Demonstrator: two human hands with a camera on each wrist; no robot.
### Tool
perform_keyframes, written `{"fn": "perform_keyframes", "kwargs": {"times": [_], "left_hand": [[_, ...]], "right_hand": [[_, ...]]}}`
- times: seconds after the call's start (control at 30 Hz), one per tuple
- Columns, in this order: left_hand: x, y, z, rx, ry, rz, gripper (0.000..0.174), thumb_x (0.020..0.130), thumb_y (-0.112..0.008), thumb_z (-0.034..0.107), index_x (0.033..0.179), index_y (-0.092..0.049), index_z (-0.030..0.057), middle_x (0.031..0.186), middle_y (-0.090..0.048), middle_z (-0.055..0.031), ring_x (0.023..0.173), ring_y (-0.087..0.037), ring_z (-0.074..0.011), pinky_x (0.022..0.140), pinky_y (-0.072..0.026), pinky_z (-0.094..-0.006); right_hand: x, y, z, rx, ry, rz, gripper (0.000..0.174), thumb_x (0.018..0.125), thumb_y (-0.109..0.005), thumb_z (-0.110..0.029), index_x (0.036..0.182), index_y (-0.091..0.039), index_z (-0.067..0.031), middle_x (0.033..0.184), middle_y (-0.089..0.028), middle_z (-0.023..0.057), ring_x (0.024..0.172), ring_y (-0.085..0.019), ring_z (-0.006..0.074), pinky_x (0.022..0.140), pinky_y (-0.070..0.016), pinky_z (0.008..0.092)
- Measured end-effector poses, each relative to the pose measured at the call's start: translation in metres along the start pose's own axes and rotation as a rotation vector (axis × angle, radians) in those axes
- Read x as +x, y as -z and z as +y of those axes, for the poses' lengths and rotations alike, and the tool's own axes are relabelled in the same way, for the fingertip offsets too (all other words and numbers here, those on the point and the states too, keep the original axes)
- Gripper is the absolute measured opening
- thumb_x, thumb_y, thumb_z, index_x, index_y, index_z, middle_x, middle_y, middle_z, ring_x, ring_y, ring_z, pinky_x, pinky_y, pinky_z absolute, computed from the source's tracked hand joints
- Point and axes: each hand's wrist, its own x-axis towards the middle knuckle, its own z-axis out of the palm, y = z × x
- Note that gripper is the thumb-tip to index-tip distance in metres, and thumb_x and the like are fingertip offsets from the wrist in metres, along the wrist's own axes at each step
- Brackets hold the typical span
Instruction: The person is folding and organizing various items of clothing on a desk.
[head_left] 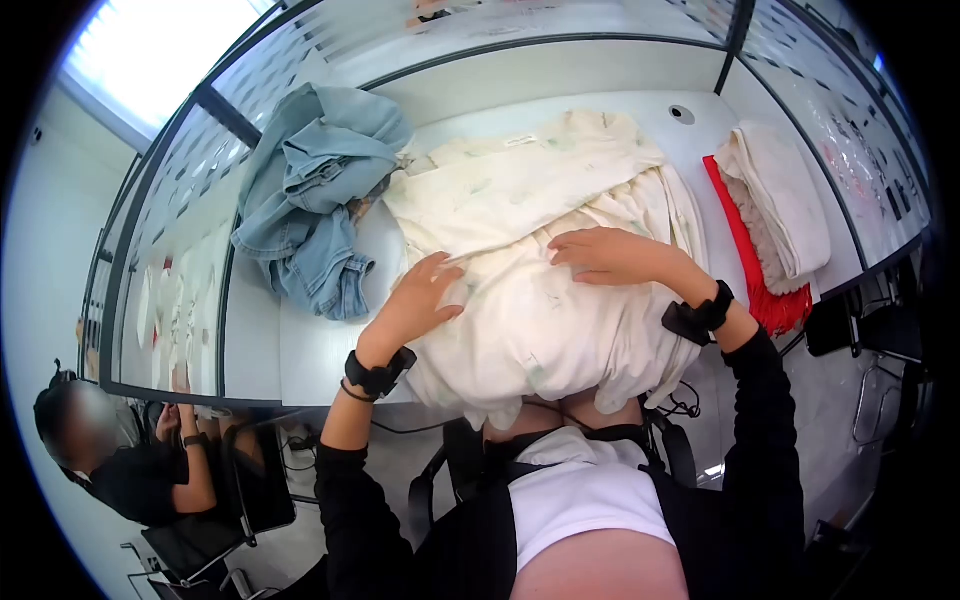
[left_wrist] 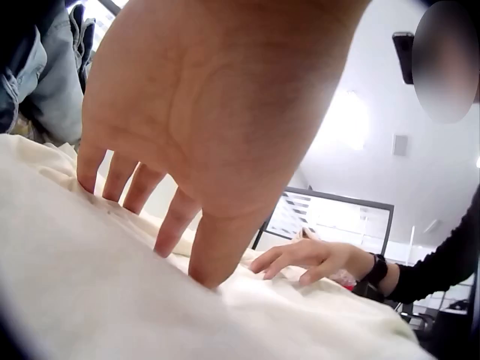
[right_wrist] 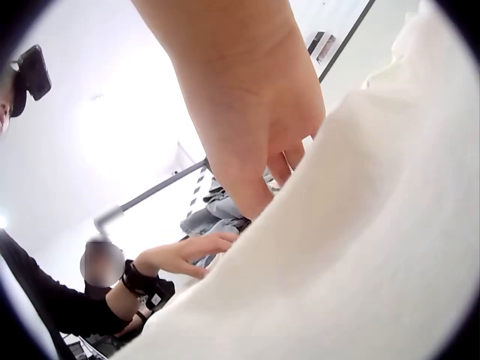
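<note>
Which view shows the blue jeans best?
The head view: the blue jeans lie whole, crumpled, beside the cream cloth. The left wrist view shows only an edge; the right wrist view, a small blurred bit.

Black long sleeves: left sleeve (head_left: 352, 505) lower centre-left of head view, right sleeve (head_left: 768, 450) lower right. Black strapped camera box at each wrist: left wrist unit (head_left: 380, 374), right wrist unit (head_left: 700, 316). Thin dark band (head_left: 352, 394) below left unit. Bottom centre: white top (head_left: 585, 500), black harness straps (head_left: 610, 434) above it. Bare: left hand (head_left: 415, 300), right hand (head_left: 600, 256).
</note>
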Motion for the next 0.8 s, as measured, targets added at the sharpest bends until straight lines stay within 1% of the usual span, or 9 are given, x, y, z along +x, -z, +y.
{"fn": "perform_keyframes", "kwargs": {"times": [0.13,0.2,0.4,0.43,0.53,0.63,0.73,0.77,0.8], "left_hand": [[-0.002,-0.003,0.006,-0.163,0.127,0.017,0.049,0.075,-0.068,0.020,0.119,-0.049,0.0095,0.135,-0.034,-0.0182,0.122,-0.037,-0.0361,0.101,-0.0328,-0.0381],[-0.002,-0.007,0.001,-0.169,0.109,0.020,0.049,0.075,-0.068,0.020,0.119,-0.049,0.0105,0.135,-0.033,-0.0177,0.123,-0.037,-0.0361,0.101,-0.0328,-0.0380],[-0.001,-0.002,-0.007,-0.188,0.081,-0.010,0.050,0.073,-0.069,0.017,0.119,-0.051,0.0113,0.134,-0.034,-0.0159,0.122,-0.037,-0.0350,0.101,-0.0330,-0.0367],[0.001,-0.001,-0.009,-0.178,0.067,-0.012,0.050,0.072,-0.069,0.017,0.119,-0.051,0.0114,0.134,-0.034,-0.0157,0.121,-0.037,-0.0347,0.101,-0.0330,-0.0365],[0.005,0.009,-0.015,-0.223,0.084,-0.078,0.046,0.074,-0.068,0.015,0.118,-0.053,0.0123,0.128,-0.040,-0.0162,0.114,-0.045,-0.0300,0.097,-0.0371,-0.0334],[0.013,0.021,-0.023,-0.525,0.233,-0.097,0.044,0.080,-0.062,0.010,0.122,-0.049,0.0090,0.122,-0.048,-0.0124,0.111,-0.049,-0.0221,0.095,-0.0386,-0.0304],[0.017,0.015,-0.050,-0.808,0.280,-0.063,0.039,0.086,-0.055,0.007,0.124,-0.046,0.0056,0.115,-0.054,-0.0087,0.105,-0.053,-0.0177,0.092,-0.0406,-0.0279],[0.017,0.011,-0.060,-0.914,0.210,-0.047,0.035,0.090,-0.050,0.009,0.124,-0.045,0.0015,0.113,-0.056,-0.0079,0.103,-0.054,-0.0170,0.089,-0.0428,-0.0269],[0.015,0.008,-0.070,-1.067,0.237,-0.022,0.034,0.091,-0.049,0.010,0.124,-0.044,0.0005,0.113,-0.056,-0.0085,0.102,-0.055,-0.0163,0.087,-0.0434,-0.0260]], "right_hand": [[-0.010,0.005,0.005,0.148,-0.063,-0.011,0.032,0.084,-0.056,-0.014,0.114,-0.054,-0.0075,0.126,-0.047,0.0087,0.112,-0.049,0.0269,0.091,-0.0413,0.0341],[-0.011,0.009,0.013,0.282,-0.067,-0.019,0.032,0.082,-0.056,-0.008,0.115,-0.054,-0.0070,0.127,-0.047,0.0090,0.114,-0.047,0.0264,0.094,-0.0392,0.0330],[-0.018,0.011,0.031,0.507,-0.146,0.019,0.032,0.083,-0.054,-0.004,0.116,-0.055,-0.0052,0.125,-0.050,0.0079,0.117,-0.046,0.0225,0.097,-0.0365,0.0321],[-0.019,0.010,0.034,0.544,-0.124,0.035,0.030,0.085,-0.052,-0.004,0.115,-0.055,-0.0045,0.124,-0.051,0.0074,0.116,-0.047,0.0207,0.097,-0.0364,0.0315],[-0.024,0.012,0.033,0.673,-0.231,0.074,0.028,0.087,-0.050,-0.005,0.114,-0.056,-0.0042,0.121,-0.053,0.0059,0.115,-0.047,0.0183,0.097,-0.0363,0.0302],[-0.028,0.012,0.037,0.727,-0.275,0.101,0.025,0.089,-0.048,-0.006,0.112,-0.056,-0.0025,0.116,-0.056,0.0053,0.111,-0.050,0.0158,0.096,-0.0373,0.0294],[-0.030,0.013,0.042,0.841,-0.293,0.114,0.023,0.089,-0.047,-0.006,0.110,-0.057,-0.0011,0.111,-0.058,0.0058,0.106,-0.053,0.0153,0.095,-0.0386,0.0289],[-0.032,0.013,0.041,0.848,-0.293,0.123,0.023,0.089,-0.047,-0.006,0.109,-0.057,-0.0007,0.110,-0.058,0.0062,0.105,-0.054,0.0152,0.095,-0.0393,0.0287],[-0.034,0.014,0.041,0.854,-0.293,0.131,0.022,0.090,-0.047,-0.006,0.109,-0.057,-0.0002,0.109,-0.058,0.0067,0.103,-0.054,0.0151,0.094,-0.0400,0.0285]]}}
